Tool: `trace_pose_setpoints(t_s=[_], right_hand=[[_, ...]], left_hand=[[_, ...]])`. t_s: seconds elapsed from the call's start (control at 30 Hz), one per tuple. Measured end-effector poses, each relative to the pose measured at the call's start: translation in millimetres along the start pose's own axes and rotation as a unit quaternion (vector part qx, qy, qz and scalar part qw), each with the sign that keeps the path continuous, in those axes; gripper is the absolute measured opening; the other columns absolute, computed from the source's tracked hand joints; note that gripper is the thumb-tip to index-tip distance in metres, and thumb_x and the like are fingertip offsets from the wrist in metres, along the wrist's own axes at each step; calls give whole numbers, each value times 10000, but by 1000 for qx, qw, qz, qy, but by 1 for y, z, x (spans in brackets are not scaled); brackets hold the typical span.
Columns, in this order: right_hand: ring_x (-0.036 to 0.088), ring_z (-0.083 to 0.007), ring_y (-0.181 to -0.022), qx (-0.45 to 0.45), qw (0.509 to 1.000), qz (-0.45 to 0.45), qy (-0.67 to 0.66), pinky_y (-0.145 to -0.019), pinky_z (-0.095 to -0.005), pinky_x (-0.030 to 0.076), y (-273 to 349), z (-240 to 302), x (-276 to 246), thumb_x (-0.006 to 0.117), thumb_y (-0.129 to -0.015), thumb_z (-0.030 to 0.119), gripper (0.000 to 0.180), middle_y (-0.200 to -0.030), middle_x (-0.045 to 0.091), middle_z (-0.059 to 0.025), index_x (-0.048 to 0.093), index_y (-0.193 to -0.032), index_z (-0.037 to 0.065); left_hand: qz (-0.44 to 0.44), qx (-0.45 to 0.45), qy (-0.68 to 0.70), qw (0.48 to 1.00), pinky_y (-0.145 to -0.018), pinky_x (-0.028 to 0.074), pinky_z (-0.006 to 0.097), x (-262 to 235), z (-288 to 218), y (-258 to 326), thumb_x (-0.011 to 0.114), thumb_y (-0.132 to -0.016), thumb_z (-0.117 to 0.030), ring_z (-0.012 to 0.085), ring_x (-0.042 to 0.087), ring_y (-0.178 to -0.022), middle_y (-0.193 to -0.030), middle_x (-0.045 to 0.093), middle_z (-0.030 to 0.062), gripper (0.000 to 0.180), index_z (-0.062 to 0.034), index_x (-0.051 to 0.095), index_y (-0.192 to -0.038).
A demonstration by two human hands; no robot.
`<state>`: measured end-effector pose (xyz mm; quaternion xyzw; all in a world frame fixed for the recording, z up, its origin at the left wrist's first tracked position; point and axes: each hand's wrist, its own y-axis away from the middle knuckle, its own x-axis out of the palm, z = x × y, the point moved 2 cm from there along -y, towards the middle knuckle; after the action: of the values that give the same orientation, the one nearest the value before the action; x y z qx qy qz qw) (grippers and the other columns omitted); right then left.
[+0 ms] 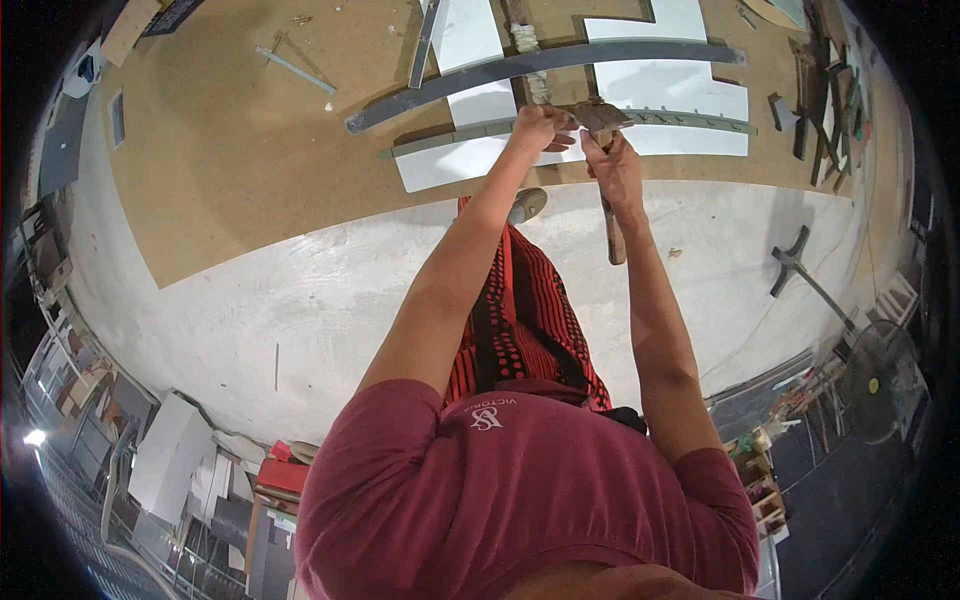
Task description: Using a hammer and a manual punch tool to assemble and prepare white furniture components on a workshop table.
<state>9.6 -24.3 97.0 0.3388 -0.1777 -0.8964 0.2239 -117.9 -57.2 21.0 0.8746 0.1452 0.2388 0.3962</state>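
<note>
Gripping a wooden-handled tool, right fingers wrap round it; left fingers curl, any pinch unclear.

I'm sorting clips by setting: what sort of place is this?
Likely a workshop: the right hand grips a wooden-handled tool, a long dark bar lies across white sheets, and scrap strips are heaped at the right.

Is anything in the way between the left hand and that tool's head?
Nothing visible: the left hand is right beside the tool's head, though I can't tell whether they touch. The right hand holds its wooden handle.
</note>
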Motion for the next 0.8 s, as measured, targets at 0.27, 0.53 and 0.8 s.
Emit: trace_pose_setpoints(t_s=[0.27,0.53,0.8], right_hand=[[566,-193,-511,8,1000,-6,23,-498,-323,450,-1,-11,2,593,-807,379,424,-619,587,-122,552,-925,-26],[512,-142,-488,85,996,-5,-15,-471,-288,398,47,-20,-11,585,-807,366,382,-555,532,-65,528,-794,-12],[518,-157,-478,168,982,17,80,-476,-310,412,119,-42,-24,562,-809,349,366,-566,541,-84,536,-800,-16]], left_hand=[[-21,3,3,1000,-485,543,306,-2,5,-10,436,-826,-18,202,642,-587,-821,656,115,210,6,599,-956],[22,16,-3,1000,-531,555,309,-23,-8,15,503,-870,-133,215,655,-651,-898,649,131,294,-61,531,-1153],[-158,148,-34,976,-620,520,282,-158,-116,32,546,-860,-242,191,643,-698,-902,648,119,353,-11,520,-1127]])
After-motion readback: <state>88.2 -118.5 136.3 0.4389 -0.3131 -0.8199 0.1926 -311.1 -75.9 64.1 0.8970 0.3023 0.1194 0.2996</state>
